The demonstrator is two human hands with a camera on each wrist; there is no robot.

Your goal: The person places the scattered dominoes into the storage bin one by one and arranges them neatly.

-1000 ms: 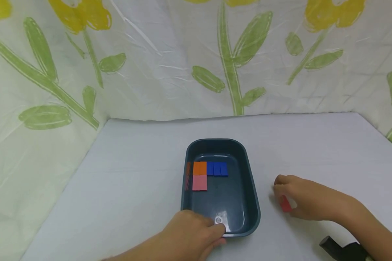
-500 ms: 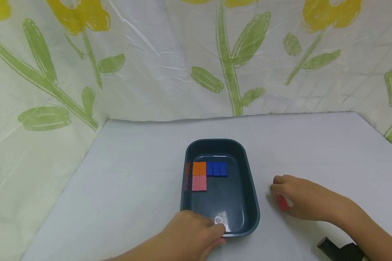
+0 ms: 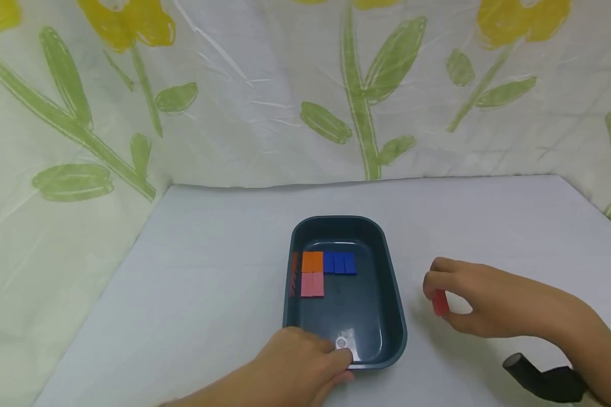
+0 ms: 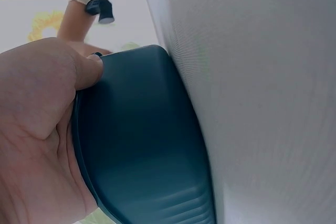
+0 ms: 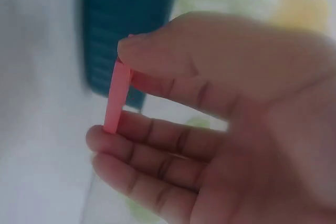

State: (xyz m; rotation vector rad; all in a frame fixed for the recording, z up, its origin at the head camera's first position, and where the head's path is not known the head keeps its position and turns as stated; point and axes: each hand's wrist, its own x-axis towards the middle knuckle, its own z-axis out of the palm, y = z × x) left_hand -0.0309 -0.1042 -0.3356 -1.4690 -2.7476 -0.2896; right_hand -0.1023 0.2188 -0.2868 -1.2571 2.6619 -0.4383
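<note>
A dark teal rectangular tray (image 3: pixel 353 322) stands on the white table. Inside lie flat rectangular tiles in touching rows: two orange tiles (image 3: pixel 313 262), several blue tiles (image 3: pixel 339 263) and, below the orange, two pink tiles (image 3: pixel 313 284). My left hand (image 3: pixel 297 364) grips the tray's near rim at its left part; the left wrist view has the thumb over the rim of the tray (image 4: pixel 142 124). Right of the tray, my right hand (image 3: pixel 494 299) pinches a small pinkish-red tile (image 3: pixel 440 303) between thumb and fingers, above the table. The right wrist view has this tile (image 5: pixel 117 98) edge-on.
The white table (image 3: pixel 209 282) reaches back to a pale curtain (image 3: pixel 254 113) painted with yellow flowers and green leaves. A dark wrist-worn device (image 3: pixel 545 379) sticks out below my right wrist. The tray's near part shows bare bottom.
My right hand has risen from near the table surface with the pinkish-red tile, after a slight shift left. My left hand and the tray hold their place.
</note>
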